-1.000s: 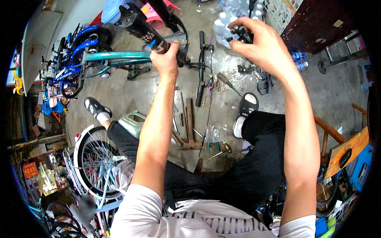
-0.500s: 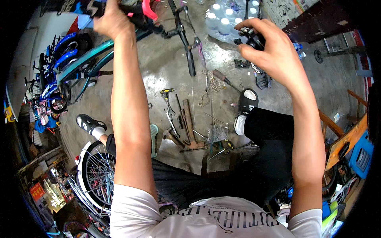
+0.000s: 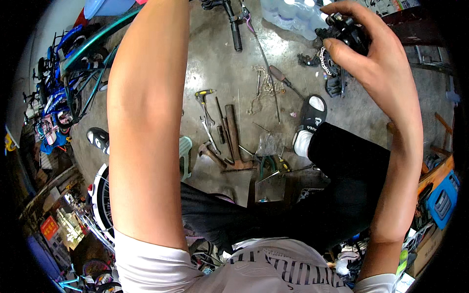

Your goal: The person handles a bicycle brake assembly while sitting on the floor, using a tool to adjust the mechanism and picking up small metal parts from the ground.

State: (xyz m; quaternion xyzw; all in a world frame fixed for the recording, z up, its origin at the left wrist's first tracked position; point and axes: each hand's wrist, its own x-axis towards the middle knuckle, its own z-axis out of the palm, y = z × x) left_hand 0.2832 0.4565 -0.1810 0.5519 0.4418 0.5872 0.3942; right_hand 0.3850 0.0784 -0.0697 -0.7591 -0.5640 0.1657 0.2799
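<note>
My right hand [image 3: 376, 58] holds a black metal bike component [image 3: 344, 31] between thumb and fingers, high at the right beside shrink-wrapped water bottles [image 3: 288, 17]. My left forearm [image 3: 146, 122] stretches up out of the picture; the hand at its end lies past the top edge. Behind that arm, a teal bicycle frame [image 3: 75, 56] runs diagonally, and a black handlebar [image 3: 235, 31] with cables is just right of it. On the concrete below lie a rusty hammer-like tool [image 3: 230, 141], wrenches [image 3: 210, 134], a screwdriver [image 3: 283, 78], a chain [image 3: 266, 78] and a brake disc [image 3: 327, 61].
Blue bicycles [image 3: 58, 78] crowd the left side, with a white-rimmed wheel [image 3: 100, 195] lower down. A mint-green stool [image 3: 185, 146] is half hidden by my left arm. At the right are a wooden board [image 3: 430, 178] and a blue plastic case [image 3: 442, 200].
My left hand, which gripped a black bike fork, has risen out of view. The teal frame and handlebar have shifted upward. My right hand, still holding the component, has moved right and slightly up.
</note>
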